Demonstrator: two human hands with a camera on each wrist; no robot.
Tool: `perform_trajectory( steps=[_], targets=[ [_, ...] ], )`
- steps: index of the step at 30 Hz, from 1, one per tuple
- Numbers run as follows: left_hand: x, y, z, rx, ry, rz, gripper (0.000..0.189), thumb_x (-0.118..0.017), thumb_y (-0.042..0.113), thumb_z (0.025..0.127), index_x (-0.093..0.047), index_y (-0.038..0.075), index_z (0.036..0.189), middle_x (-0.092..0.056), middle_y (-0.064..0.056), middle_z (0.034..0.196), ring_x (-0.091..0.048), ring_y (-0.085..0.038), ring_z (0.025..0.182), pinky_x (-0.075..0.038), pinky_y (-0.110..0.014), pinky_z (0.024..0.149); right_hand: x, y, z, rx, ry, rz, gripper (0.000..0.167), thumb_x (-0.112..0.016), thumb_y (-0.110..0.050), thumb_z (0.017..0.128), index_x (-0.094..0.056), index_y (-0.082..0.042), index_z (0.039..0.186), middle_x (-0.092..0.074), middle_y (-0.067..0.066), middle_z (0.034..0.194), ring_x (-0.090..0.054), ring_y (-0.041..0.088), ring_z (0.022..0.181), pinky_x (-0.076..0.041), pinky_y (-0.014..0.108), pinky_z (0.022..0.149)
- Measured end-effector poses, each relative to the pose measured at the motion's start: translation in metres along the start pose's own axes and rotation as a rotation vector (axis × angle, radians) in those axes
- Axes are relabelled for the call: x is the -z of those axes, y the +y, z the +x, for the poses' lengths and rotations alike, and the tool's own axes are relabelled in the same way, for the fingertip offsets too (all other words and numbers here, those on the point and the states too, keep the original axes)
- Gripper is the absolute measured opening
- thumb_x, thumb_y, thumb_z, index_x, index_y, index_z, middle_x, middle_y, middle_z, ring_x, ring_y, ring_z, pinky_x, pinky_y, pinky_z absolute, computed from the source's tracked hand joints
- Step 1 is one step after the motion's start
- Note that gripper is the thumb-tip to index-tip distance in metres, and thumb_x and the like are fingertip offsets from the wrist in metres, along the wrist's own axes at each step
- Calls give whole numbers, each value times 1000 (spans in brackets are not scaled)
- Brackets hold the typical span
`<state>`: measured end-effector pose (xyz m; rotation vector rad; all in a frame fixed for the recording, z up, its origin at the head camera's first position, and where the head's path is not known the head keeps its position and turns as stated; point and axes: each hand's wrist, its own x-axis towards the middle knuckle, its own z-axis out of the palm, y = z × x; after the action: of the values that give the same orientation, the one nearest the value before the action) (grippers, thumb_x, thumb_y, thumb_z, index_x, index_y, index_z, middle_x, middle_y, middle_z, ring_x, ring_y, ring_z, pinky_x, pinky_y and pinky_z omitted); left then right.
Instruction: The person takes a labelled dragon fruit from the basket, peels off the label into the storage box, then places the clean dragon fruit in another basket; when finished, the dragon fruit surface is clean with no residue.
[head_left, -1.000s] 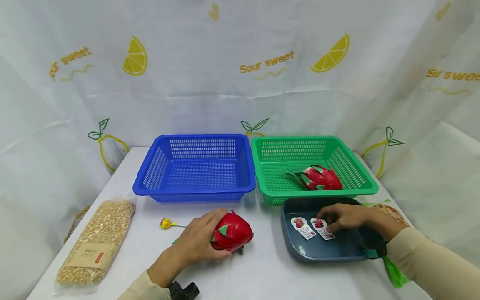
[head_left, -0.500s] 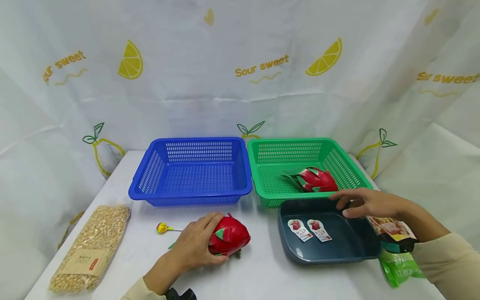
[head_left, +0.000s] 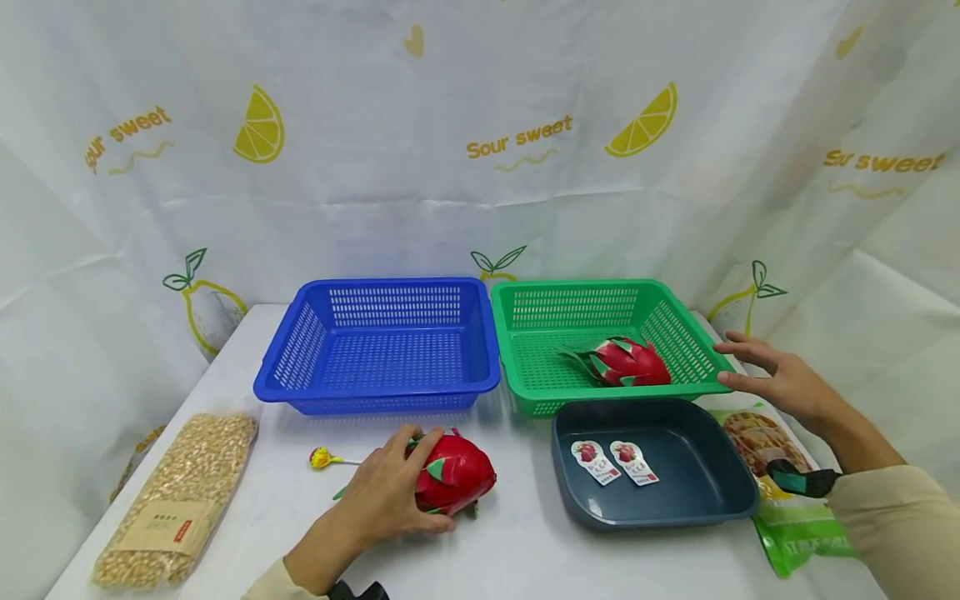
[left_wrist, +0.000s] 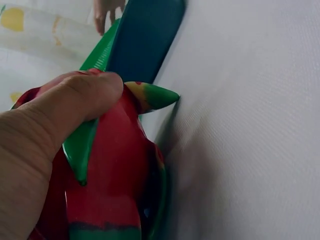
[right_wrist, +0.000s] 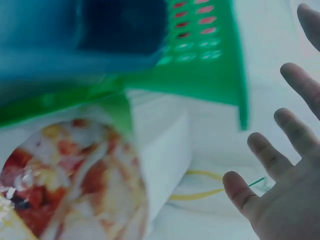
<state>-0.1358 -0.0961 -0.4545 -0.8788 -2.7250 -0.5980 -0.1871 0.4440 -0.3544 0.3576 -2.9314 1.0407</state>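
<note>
My left hand (head_left: 384, 490) grips a red dragon fruit (head_left: 459, 473) with green scales at the front middle of the table; in the left wrist view the thumb presses on its red skin (left_wrist: 117, 165). The right hand (head_left: 795, 385) hovers with spread fingers beside the front right corner of the green basket (head_left: 525, 388), holding nothing. Its fingers (right_wrist: 295, 131) show apart in the right wrist view. A second dragon fruit (head_left: 632, 362) lies in that basket. Two dragon fruit stickers, a left one (head_left: 596, 463) and a right one (head_left: 633, 463), lie in the dark blue tray (head_left: 697, 500).
At the back left stands a blue basket (head_left: 378, 393). A lollipop (head_left: 321, 457) lies left of the left hand. A bag of corn kernels (head_left: 180, 492) rests along the left edge, and a green food packet (head_left: 798, 533) lies partly under the right forearm.
My right hand has left the sticker in the dark tray and moved up and right to the green basket's corner. The left hand keeps its grip on the dragon fruit. The head view has shifted slightly.
</note>
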Motion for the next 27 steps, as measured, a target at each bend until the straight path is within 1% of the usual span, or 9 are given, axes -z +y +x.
perform_trajectory(
  steps=[4,5,10,13,16,19,22,25,27],
  targets=[
    [1,1,1,-5,0,-14,103,-84,59,61,-44,11,143,-49,-7,120,-56,-23,103,-51,-44,84,-6,15,0,-41,-8,10,59,-62,-25,96,-40,7,141,-14,23,156,-12,56,135,-24,76,87],
    [2,1,1,-4,1,-13,102,-84,58,61,-45,11,143,-49,-6,120,-57,-23,102,-52,-44,83,-7,18,0,-56,-15,8,60,-61,-26,96,-40,8,141,-14,28,154,-12,57,134,-24,77,88],
    [10,1,7,14,20,-54,96,-84,55,59,-50,14,138,-51,-2,117,-59,-21,97,-54,-40,78,-16,25,2,-93,-22,33,65,-62,-28,96,-36,9,143,-15,30,153,-15,58,133,-25,74,91],
    [22,5,14,15,34,-134,94,-86,51,60,-50,15,138,-50,1,117,-60,-21,98,-55,-38,76,-20,25,2,-101,-6,29,65,-62,-29,96,-37,8,143,-18,30,152,-21,58,130,-27,73,92],
    [43,11,26,-15,44,-230,94,-87,47,61,-48,14,140,-49,1,119,-59,-22,103,-56,-36,75,-21,25,2,-94,-3,15,66,-63,-29,96,-38,9,143,-20,31,151,-23,59,129,-28,72,92],
    [71,19,45,-75,40,-332,92,-88,42,62,-48,15,141,-50,0,122,-55,-22,110,-55,-35,75,-21,23,2,-89,-8,6,66,-63,-29,95,-37,9,143,-20,31,151,-24,60,128,-29,71,92],
    [99,23,73,-154,24,-399,91,-88,38,64,-47,16,141,-50,1,125,-50,-21,115,-55,-33,77,-18,23,3,-87,-18,2,66,-63,-28,95,-36,9,143,-19,31,151,-24,60,128,-28,71,92],
    [121,28,107,-217,-14,-398,90,-87,37,65,-46,15,142,-50,0,127,-48,-21,116,-54,-35,79,-16,24,5,-89,-27,11,66,-63,-28,96,-36,9,144,-18,31,152,-24,60,128,-28,71,92],
    [129,31,132,-248,-54,-377,91,-87,36,65,-45,15,143,-49,-1,128,-48,-21,116,-54,-35,81,-16,25,5,-87,-30,17,66,-62,-27,96,-35,8,144,-17,30,152,-25,61,127,-29,71,92]
  ],
)
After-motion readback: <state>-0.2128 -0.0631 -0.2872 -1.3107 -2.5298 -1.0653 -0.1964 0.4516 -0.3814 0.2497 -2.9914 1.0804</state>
